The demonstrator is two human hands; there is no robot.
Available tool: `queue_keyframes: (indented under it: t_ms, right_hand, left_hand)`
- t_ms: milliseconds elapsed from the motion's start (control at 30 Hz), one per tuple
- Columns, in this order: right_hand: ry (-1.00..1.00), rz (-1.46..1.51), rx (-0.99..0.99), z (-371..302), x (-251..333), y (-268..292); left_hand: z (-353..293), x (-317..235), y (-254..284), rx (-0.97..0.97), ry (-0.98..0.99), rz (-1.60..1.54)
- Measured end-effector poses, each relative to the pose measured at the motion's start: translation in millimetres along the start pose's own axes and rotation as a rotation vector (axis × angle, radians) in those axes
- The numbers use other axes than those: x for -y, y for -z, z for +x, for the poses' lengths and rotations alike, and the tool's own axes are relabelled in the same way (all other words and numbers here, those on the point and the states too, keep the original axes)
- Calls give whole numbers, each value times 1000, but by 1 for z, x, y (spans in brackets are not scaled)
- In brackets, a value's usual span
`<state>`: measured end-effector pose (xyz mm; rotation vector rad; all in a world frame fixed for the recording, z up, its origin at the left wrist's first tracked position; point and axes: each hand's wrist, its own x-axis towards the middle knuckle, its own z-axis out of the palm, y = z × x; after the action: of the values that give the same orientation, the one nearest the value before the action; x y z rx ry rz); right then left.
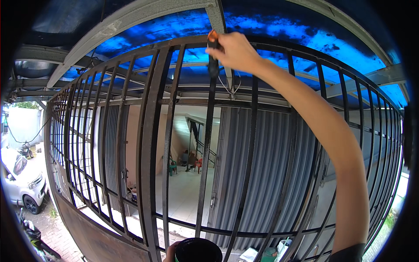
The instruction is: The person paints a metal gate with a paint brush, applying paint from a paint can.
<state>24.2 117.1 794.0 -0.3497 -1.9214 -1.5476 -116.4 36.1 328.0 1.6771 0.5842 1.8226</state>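
Standing nearly upright, a brush (213, 43) is in the right hand (239, 53), which closes its fingers around the handle near the top rail of the dark metal grille (150, 131). Its orange end points up, just above the grip; its dark end points down, below the grip, so the long axis follows the vertical bar (206, 153) there. This dark end is difficult to separate from the bar, and whether they touch cannot be told. The fingers hide part of the handle.

Far below the grip, the left hand (170, 253) holds a black round container (198, 250) from its left side; both are cut off by the lower edge, and the dark inside cannot be made out. Behind and above the grip are blue roof sheets (283, 30); beyond the bars, lower, stands a grey corrugated shutter (257, 166).
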Motion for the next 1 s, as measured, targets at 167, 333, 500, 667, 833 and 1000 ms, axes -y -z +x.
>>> queue_keyframes:
  t_ms: [167, 333, 500, 667, 833, 1000]
  right_hand:
    - [25, -132, -135, 7, -6, -5]
    - [271, -49, 106, -31, 46, -11]
    - [311, 67, 143, -54, 73, 1]
    - [-26, 103, 72, -24, 27, -3]
    - [0, -91, -162, 13, -22, -10]
    - [180, -186, -225, 29, -24, -23]
  left_hand:
    - [0, 0, 3, 18, -24, 56]
    - [-2, -3, 7, -7, 10, 71]
    - [0, -4, 4, -29, 22, 17]
    - [2, -1, 1, -34, 10, -20]
    - [1, 1, -1, 2, 76, 18]
    - [1, 6, 2, 8, 80, 51]
